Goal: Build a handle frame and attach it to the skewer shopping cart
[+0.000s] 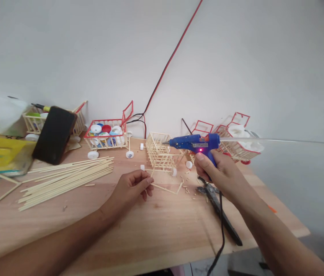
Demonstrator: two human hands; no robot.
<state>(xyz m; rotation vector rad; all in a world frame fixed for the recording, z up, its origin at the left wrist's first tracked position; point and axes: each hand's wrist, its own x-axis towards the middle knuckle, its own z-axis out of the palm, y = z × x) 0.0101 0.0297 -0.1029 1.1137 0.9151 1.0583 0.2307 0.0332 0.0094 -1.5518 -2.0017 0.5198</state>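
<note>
My right hand (pixel 219 170) grips a blue glue gun (pixel 193 143), whose red light glows and whose nozzle points left. A long clear glue stick (pixel 279 141) sticks out of its back. Between the thumb and fingers of my left hand (pixel 133 186) is a thin wooden stick frame (pixel 166 188), bent at a corner and held just above the table. Behind it stands a small unpainted stick cart (pixel 160 153) with white cap wheels; the nozzle is in front of its upper right part, and I cannot tell whether they touch.
Loose wooden sticks (pixel 70 182) lie at the left, near a leaning black phone (pixel 55 135). A red-rimmed cart of bottle caps (pixel 107 134) stands behind. Black-handled cutters (pixel 222 212) lie at the right among stick scraps, beside the gun's cord (pixel 221 230).
</note>
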